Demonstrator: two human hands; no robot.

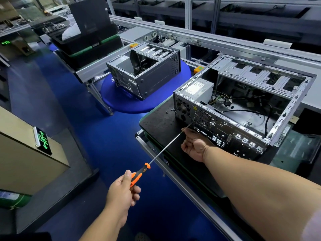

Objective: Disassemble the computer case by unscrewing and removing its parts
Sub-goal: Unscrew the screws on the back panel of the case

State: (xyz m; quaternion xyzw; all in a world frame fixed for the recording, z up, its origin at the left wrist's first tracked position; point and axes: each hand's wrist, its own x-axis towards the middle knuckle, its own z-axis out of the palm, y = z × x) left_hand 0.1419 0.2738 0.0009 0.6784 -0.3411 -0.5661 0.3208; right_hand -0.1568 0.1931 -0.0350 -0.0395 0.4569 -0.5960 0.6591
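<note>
- The left hand is low in the view, its forearm reaching up from the bottom edge. Its fingers are curled round the orange-and-black handle of a long screwdriver, thumb lying along the top of the handle.
- The screwdriver's thin metal shaft slants up and to the right, its tip meeting the rear panel of the computer case, just beside the round fan grille.
- The right hand comes in on a long, straight arm from the lower right. It is held near the far end of the shaft, close to the tip; the fingers are curled and the thumb and forefinger appear to pinch the shaft, though the contact is too small to see for certain.
- The computer case lies on its side, open side up, on a black mat at the bench edge. Loose cables and a grey power supply show inside.
- A second open case sits further back to the left on a blue round pad.
- The floor is blue.
</note>
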